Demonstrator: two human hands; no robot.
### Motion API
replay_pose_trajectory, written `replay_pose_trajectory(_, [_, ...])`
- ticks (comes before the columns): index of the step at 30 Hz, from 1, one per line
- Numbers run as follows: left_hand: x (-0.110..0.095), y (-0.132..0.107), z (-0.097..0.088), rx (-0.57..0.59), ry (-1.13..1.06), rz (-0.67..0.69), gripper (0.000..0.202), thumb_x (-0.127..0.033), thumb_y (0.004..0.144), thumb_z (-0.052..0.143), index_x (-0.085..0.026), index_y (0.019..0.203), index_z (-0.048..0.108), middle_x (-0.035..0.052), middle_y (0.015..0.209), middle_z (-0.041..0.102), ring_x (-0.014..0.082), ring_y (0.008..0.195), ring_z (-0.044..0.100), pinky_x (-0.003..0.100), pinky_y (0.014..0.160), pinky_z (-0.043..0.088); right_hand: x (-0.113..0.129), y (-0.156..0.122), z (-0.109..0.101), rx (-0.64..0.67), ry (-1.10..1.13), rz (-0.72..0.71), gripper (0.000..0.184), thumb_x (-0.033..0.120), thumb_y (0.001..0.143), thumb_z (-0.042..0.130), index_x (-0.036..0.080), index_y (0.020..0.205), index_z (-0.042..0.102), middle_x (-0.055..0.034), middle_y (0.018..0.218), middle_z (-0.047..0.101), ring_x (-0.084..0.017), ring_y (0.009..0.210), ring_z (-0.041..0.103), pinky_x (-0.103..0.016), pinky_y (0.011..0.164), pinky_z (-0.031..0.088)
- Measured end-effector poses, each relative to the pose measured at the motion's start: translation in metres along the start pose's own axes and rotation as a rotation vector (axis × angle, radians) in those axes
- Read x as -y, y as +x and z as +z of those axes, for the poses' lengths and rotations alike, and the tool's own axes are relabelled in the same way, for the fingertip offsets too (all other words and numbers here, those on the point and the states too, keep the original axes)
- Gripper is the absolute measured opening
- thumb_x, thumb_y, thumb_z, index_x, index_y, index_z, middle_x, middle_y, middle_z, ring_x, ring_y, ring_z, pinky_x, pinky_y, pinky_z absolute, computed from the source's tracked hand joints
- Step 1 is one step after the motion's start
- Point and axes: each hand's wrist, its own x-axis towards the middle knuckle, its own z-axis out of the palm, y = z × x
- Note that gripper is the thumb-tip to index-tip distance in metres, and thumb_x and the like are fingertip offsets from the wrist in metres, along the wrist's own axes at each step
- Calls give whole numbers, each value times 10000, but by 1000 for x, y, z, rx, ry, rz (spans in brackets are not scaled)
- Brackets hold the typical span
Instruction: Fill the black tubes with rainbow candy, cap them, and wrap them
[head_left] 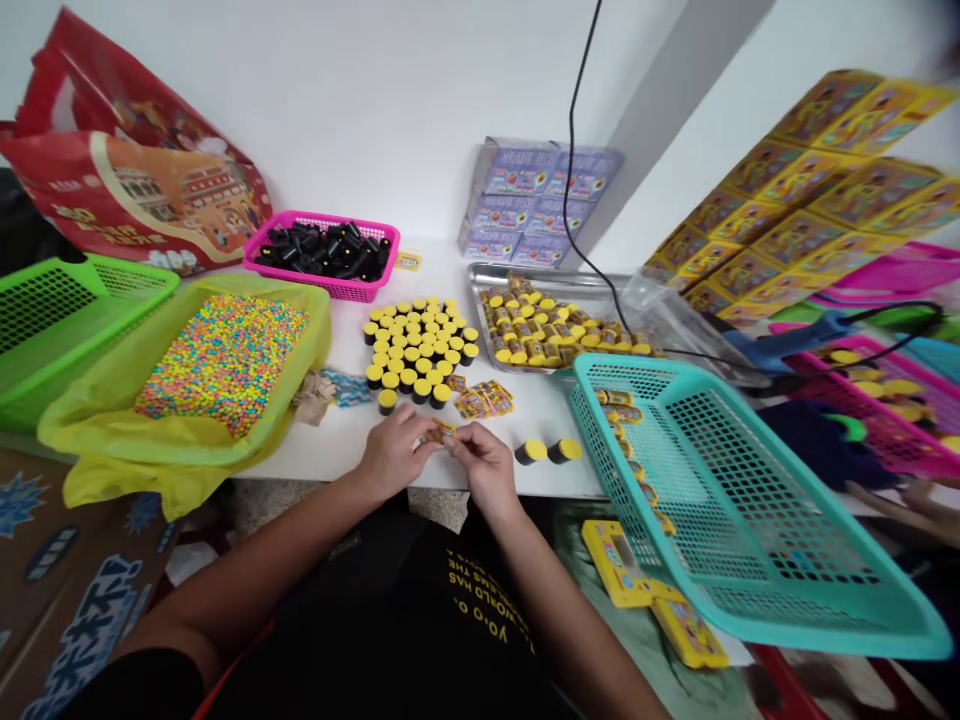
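Right, the left hand (391, 452) and right hand (484, 462) meet at six o'clock on the white worktop (525, 410), each grip pressed together, the fingertips (455, 437) pinching a small yellow printed packet (441, 431) between them. The forearms (255, 560) angle inward, wrists low; a steady, light pinch suits so small a piece. Two yellow-capped black canisters (547, 452) stand near, toward three o'clock.

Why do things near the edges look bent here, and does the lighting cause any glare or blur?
In the head view, the wide lens bends the edges: the teal plastic mesh basket looks stretched, and the stacked yellow printed boxes lean and soften. Light is bright and even, with faint shadows under the left hand and right hand, and only mild sheen on the steel tray.
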Motion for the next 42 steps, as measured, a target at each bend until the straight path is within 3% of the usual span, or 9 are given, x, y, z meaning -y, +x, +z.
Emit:
replay_pose_trajectory(3, [0,-4,-11,-29,-228,-213,422,-371,683,811,-178,1043,704,56,922,630,168,766,571,286,672,456,1,0,6,-5,83,55,290,453,751,732,208,655,611,29,590,541,-132,567,470,-275,577,396])
replay_pose_trajectory(8, [2,-9,-24,154,-650,-580,309,-430,780,689,-145,884,749,34,740,651,133,651,537,232,518,341,2,1,22,115,170,140,242,409,730,753,203,672,639,29,565,556,-125,541,469,-268,552,376])
replay_pose_trajectory(14, [6,-17,-39,66,-824,-730,458,-433,622,814,-140,969,750,21,702,643,111,596,522,216,473,274,5,6,41,191,204,194,237,402,713,767,200,681,648,24,570,586,-125,541,495,-270,561,399])
replay_pose_trajectory(18, [13,-24,-47,-32,-751,-726,369,-491,634,784,-133,681,710,-2,583,583,75,495,391,221,460,244,4,15,46,314,99,191,312,500,738,718,199,720,636,13,584,581,-139,526,495,-281,537,406])
replay_pose_trajectory(21, [20,-30,-53,-129,-661,-694,383,-491,648,770,-148,555,626,-30,507,507,70,469,340,223,455,225,4,29,54,260,-224,-9,316,514,805,646,198,793,646,-24,680,614,-176,610,547,-309,602,439])
replay_pose_trajectory(28, [34,-45,-68,-257,-480,-513,380,-431,615,822,-163,536,565,-17,548,551,112,550,484,244,565,388,4,59,95,214,-867,-285,229,339,825,668,181,986,631,-132,951,656,-247,798,608,-324,669,446])
replay_pose_trajectory(31, [38,-52,-73,-255,-338,-442,343,-399,670,804,-165,562,578,-14,557,554,109,542,469,234,535,367,1,59,97,192,-734,-237,182,300,787,679,190,920,619,-97,888,655,-234,784,607,-323,680,456])
replay_pose_trajectory(38, [32,-48,-77,-175,-109,-226,268,-316,731,776,-173,605,588,-21,600,537,111,567,483,232,555,382,22,37,66,289,227,91,335,440,721,761,210,904,600,41,631,585,-112,448,506,-233,402,327])
replay_pose_trajectory(42, [26,-41,-70,-113,-90,-140,268,-321,764,758,-179,622,580,-29,605,519,105,563,480,225,543,378,38,28,55,412,301,118,325,384,669,823,209,870,638,54,606,585,-89,440,500,-216,389,341])
